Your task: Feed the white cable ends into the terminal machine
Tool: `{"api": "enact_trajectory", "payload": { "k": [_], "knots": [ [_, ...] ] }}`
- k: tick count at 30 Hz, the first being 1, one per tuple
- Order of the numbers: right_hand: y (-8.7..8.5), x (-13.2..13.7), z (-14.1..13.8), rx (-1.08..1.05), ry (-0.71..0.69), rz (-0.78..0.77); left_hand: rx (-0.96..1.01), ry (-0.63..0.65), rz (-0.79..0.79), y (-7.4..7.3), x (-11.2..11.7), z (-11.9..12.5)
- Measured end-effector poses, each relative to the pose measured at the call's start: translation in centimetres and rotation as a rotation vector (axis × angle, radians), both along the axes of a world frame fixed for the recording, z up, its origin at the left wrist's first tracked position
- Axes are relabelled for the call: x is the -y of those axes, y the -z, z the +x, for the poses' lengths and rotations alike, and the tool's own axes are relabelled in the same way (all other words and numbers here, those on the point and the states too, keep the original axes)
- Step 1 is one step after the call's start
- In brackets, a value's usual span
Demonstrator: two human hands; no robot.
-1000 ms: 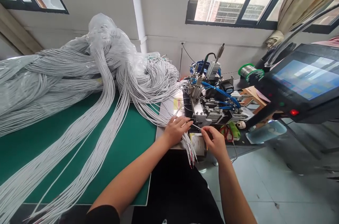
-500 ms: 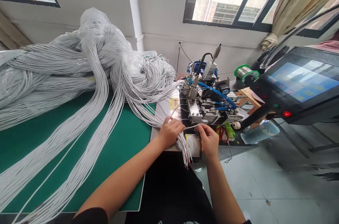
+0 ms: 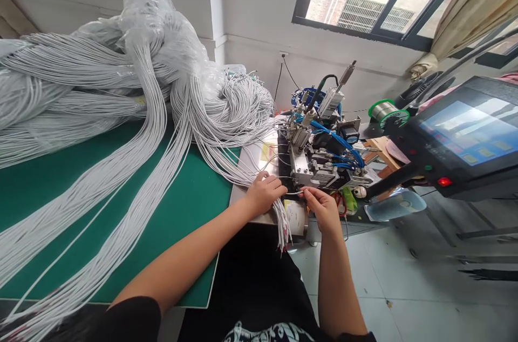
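My left hand (image 3: 264, 192) rests curled on a bunch of thin grey wires (image 3: 280, 220) whose ends hang over the table's front edge. My right hand (image 3: 320, 204) pinches the tip of one grey wire (image 3: 295, 192) stretched between both hands, right in front of the small metal machine (image 3: 318, 161) with blue hoses. A metal plate (image 3: 251, 169) lies under the left hand.
Long bundles of grey wire (image 3: 121, 131) cross the green mat (image 3: 194, 207) from plastic-wrapped heaps (image 3: 157, 24) at the back left. A touchscreen panel (image 3: 469, 134) stands at the right, with a solder spool (image 3: 382, 110) behind the machine. Grey floor lies below on the right.
The view has shifted slightly. Both hands stay at the machine's front, the right hand keeping its pinch on the single wire and edging a little left.
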State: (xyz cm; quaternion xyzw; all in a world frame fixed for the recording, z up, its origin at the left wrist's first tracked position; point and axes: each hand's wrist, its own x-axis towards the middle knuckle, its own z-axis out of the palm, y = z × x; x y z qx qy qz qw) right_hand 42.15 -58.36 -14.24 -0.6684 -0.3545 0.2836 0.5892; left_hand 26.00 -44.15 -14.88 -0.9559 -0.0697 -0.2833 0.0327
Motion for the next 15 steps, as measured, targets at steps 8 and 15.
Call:
{"api": "enact_trajectory", "payload": {
  "k": [8,15],
  "knots": [
    [-0.2,0.2,0.9,0.460,0.033,-0.191,-0.023,0.029,0.021,-0.4,0.0,-0.1],
    [0.3,-0.2,1.3,0.567,0.038,-0.193,0.000,0.026,0.046,-0.1,-0.1,-0.1]
  ]
}}
